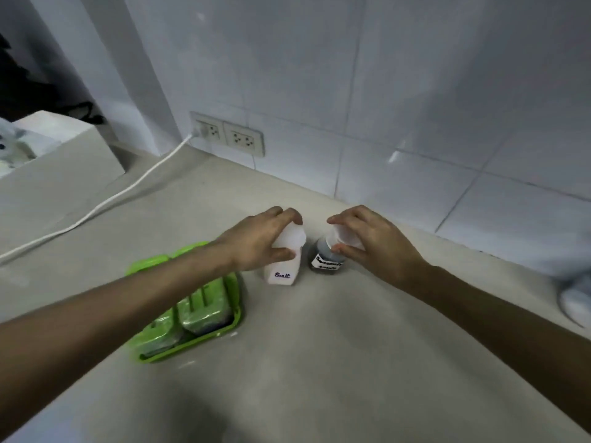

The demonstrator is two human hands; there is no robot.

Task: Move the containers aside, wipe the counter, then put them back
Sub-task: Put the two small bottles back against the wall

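A white salt container (282, 270) with a purple "Salt" label stands on the grey counter (319, 362). My left hand (259, 239) grips its white cap from above. Just to its right stands a dark container (326, 262) with a white label in black lettering and a clear lid. My right hand (374, 241) is closed around that lid. The two containers stand a few centimetres apart, close to the tiled wall.
A green tray (230, 327) holding green sponges sits under my left forearm. A white cable (105, 203) runs across the counter to wall sockets (227, 135). A white object (575, 302) lies at the right edge. A raised ledge (57, 155) stands far left.
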